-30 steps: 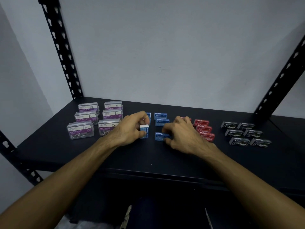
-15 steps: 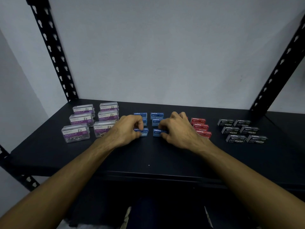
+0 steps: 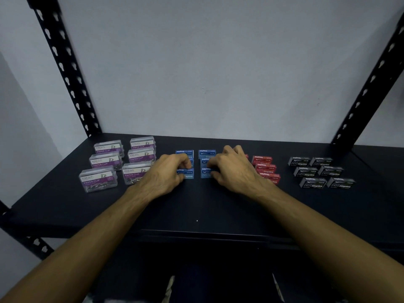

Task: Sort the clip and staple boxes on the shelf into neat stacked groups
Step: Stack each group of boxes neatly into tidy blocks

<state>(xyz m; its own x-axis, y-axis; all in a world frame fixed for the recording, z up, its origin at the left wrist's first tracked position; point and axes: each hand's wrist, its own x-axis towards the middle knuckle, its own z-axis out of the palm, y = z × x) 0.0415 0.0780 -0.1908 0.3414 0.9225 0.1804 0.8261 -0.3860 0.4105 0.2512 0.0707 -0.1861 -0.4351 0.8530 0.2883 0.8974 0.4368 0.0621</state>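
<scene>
Head-worn view down onto a dark metal shelf holding four colour groups of small boxes. At centre, blue staple boxes in two short columns running front to back. Left hand curled over the left column, fingertips pinching its front blue box; right hand curled over the right column, fingertips gripping its front blue box. To the left, clear paper clip boxes with purple labels, in two columns; just right of the right hand, red staple boxes; well apart at far right, black staple boxes in two columns. Likely risks: a hard nudge from either hand skewing the blue columns or sliding a box off its stack; right wrist brushing the nearest red boxes out of line; left knuckles bumping the closest clip box. Hard to make out: how many blue boxes sit beneath the fingers, and whether stacked or single. Part of the red group hidden behind the right hand. Small print on labels blurred. Lower shelf area dark and unreadable.
</scene>
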